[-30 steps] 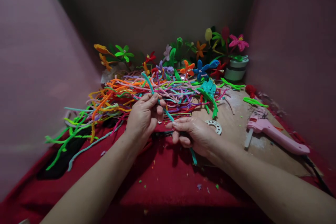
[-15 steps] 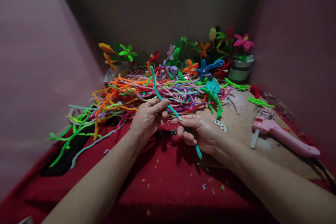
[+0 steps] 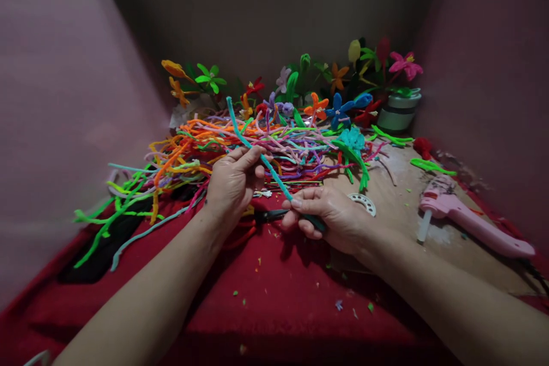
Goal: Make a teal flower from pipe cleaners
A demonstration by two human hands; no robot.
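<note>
A turquoise pipe cleaner runs slantwise between my two hands, its upper end bent and sticking up above the left one. My left hand pinches it partway along, between thumb and forefinger. Lower down, my right hand grips it near its other end, which is mostly hidden by the fingers. Just beyond lies a big loose heap of coloured pipe cleaners. Below the hands, dark-bladed scissors rest on the red cloth, partly covered.
A pink glue gun lies on cardboard at right, near a white perforated disc. Pipe-cleaner flowers stand along the back, some in a pale pot. A black flat object lies at left. Walls close in both sides.
My left hand has shifted left and slightly up, away from the right hand, so more pipe cleaner shows between them. The end that stuck out below my right hand has drawn in.
</note>
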